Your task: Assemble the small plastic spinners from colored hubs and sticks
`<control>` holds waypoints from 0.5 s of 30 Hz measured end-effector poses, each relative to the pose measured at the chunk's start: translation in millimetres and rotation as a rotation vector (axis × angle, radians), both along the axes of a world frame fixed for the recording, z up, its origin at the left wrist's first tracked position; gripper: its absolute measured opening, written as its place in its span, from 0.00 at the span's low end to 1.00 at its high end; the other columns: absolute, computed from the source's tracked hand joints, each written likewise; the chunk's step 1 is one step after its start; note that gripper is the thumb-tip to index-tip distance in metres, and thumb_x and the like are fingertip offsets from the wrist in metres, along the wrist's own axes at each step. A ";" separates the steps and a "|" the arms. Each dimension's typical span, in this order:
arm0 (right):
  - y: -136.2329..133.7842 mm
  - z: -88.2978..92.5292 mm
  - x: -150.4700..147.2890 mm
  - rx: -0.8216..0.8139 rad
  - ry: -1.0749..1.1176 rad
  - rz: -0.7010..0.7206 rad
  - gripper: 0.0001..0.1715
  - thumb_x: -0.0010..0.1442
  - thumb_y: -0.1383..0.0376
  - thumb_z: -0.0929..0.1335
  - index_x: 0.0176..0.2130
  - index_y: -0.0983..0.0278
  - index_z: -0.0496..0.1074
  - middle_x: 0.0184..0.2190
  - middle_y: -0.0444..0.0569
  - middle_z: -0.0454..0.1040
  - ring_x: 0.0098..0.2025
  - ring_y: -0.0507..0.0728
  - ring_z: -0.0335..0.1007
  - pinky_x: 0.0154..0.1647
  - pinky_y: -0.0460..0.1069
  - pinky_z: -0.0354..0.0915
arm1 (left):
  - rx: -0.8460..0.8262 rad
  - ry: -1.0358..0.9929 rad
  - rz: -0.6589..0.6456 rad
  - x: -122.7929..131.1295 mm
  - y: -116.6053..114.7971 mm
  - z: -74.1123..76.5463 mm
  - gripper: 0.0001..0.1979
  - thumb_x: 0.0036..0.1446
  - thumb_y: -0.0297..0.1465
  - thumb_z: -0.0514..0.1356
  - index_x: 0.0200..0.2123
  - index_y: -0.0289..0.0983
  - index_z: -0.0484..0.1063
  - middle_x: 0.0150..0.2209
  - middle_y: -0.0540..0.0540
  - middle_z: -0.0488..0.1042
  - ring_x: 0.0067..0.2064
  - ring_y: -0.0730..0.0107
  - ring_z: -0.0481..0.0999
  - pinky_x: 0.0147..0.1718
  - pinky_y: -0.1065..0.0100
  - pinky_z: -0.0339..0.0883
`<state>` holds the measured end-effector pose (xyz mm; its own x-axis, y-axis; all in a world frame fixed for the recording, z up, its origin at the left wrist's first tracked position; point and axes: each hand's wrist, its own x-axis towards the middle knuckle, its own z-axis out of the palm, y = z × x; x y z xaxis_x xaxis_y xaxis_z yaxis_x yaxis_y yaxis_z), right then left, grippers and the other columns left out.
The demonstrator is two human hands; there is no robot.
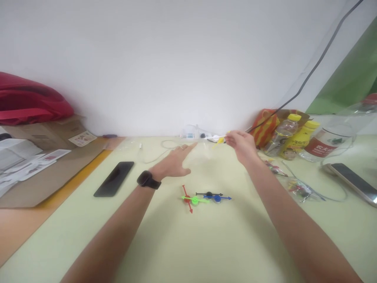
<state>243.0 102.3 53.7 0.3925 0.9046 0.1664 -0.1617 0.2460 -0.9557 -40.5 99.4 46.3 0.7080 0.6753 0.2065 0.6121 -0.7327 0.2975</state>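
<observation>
My left hand (pixel 173 162), with a black watch on the wrist, reaches over the table with its fingers stretched out and nothing held. Beside its fingertips lies something clear and blurred, perhaps a plastic bag (pixel 202 153). My right hand (pixel 240 143) is closed, pinching a small yellow arrow spinner (pixel 219 141) at the fingertips. Nearer to me, arrow spinners rest close together on the table: a red one (pixel 190 209), a green one (pixel 194 201), a black one (pixel 209 194) and a blue one (pixel 217 198).
A black phone (pixel 114 179) lies at left, near cardboard (pixel 50 173) and a red bag (pixel 29 98). Bottles, including a yellow one (pixel 299 139), stand at right by a second phone (pixel 355 181) and small plastic packets (pixel 300 188). A power strip (pixel 215 138) lies along the wall.
</observation>
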 end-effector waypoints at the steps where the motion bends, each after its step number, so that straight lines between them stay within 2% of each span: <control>1: -0.2 -1.7 -3.6 -0.009 -0.001 -0.002 0.04 0.49 0.66 0.74 0.27 0.63 0.74 0.25 0.47 0.78 0.30 0.53 0.77 0.37 0.46 0.76 | 0.010 -0.013 0.002 0.6 -0.4 0.4 0.52 0.50 0.31 0.63 0.75 0.49 0.40 0.58 0.40 0.66 0.55 0.44 0.67 0.56 0.45 0.60; 6: -4.1 -3.1 -14.6 -0.035 -0.002 -0.020 0.03 0.47 0.68 0.73 0.25 0.64 0.74 0.23 0.46 0.77 0.26 0.52 0.76 0.34 0.46 0.77 | 0.045 -0.042 0.027 1.9 -0.2 -0.1 0.53 0.51 0.31 0.63 0.75 0.48 0.38 0.59 0.39 0.64 0.56 0.44 0.66 0.57 0.45 0.61; 15: -4.2 -3.8 -13.8 0.012 -0.069 -0.107 0.04 0.46 0.68 0.73 0.25 0.64 0.73 0.21 0.45 0.76 0.24 0.54 0.76 0.32 0.49 0.78 | 0.109 -0.029 0.108 3.4 -0.2 -3.7 0.52 0.54 0.32 0.62 0.75 0.48 0.37 0.60 0.37 0.64 0.56 0.43 0.67 0.55 0.45 0.60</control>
